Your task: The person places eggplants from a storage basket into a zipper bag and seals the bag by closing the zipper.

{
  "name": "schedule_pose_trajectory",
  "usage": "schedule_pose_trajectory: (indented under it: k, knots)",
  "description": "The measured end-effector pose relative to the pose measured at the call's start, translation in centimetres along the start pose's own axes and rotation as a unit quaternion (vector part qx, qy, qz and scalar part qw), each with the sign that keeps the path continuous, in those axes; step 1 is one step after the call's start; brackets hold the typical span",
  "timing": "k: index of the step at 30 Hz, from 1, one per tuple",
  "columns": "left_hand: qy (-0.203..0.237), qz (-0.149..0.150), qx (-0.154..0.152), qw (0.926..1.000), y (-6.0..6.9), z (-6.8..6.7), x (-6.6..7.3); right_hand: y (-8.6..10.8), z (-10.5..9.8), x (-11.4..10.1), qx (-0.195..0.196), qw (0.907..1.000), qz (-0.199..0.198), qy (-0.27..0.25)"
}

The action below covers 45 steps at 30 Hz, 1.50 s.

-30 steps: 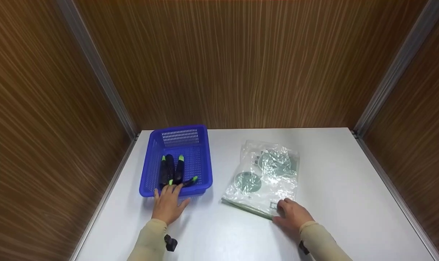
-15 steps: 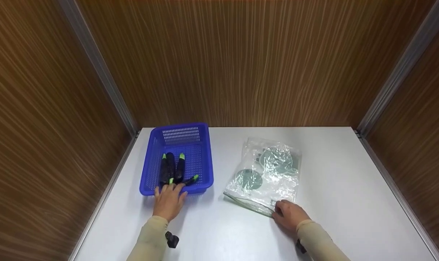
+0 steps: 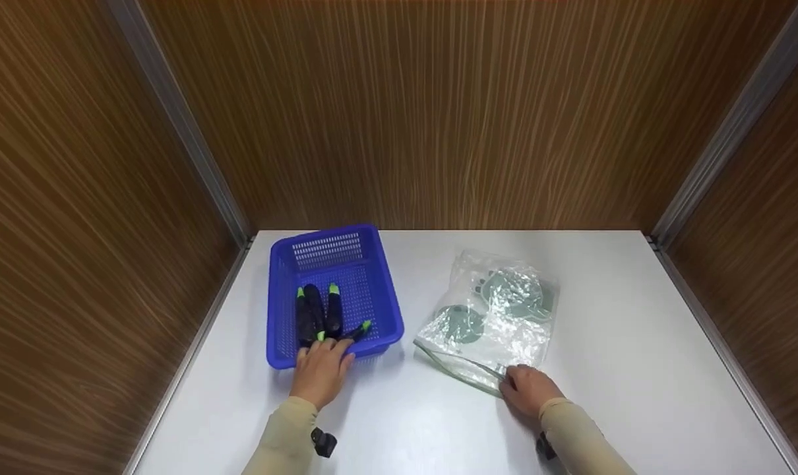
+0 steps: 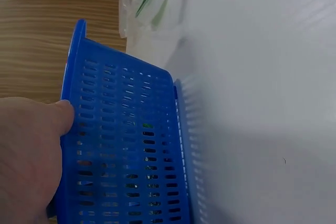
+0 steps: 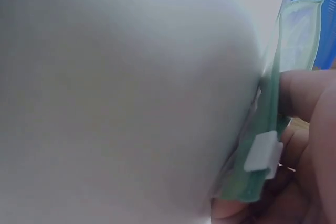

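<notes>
My left hand (image 3: pixel 321 375) grips the near rim of a blue perforated plastic basket (image 3: pixel 391 290). In the left wrist view the thumb lies on the outside of the basket wall (image 4: pixel 118 85); the fingers are mostly hidden behind it. Several dark eggplants (image 3: pixel 334 313) with bright green ends lie inside, near my fingertips. To the right, a clear zip bag (image 3: pixel 461 323) with green printed shapes lies flat. My right hand (image 3: pixel 531 389) pinches the right end of its green-edged mouth, which gapes slightly. A white slider (image 5: pixel 262 153) shows beside the fingers in the right wrist view.
Both objects are on a white table (image 3: pixel 425 429). Wood-grain panels (image 3: pixel 438 119) enclose it at the back and both sides, with grey metal strips (image 3: pixel 194 145) at the corners. A narrow strip of table separates basket and bag.
My left hand has shifted right, and the basket has slid and turned slightly with it. The bag's mouth has parted, and the bag has moved a little to the right.
</notes>
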<state>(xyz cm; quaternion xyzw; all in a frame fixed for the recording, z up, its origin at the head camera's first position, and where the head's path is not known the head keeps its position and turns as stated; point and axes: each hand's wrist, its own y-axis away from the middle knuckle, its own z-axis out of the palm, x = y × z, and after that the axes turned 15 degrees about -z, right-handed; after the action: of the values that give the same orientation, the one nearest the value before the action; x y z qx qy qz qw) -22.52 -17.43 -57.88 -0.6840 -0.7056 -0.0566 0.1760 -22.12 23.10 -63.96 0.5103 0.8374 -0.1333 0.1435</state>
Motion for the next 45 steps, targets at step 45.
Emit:
schedule_pose_trajectory:
  k: [45]
  knots:
    - [-0.004, 0.064, -0.222, 0.973, -0.6, -7.7, 3.6, 0.4, -0.7, 0.6, -0.013, 0.9929, 0.089, -0.078]
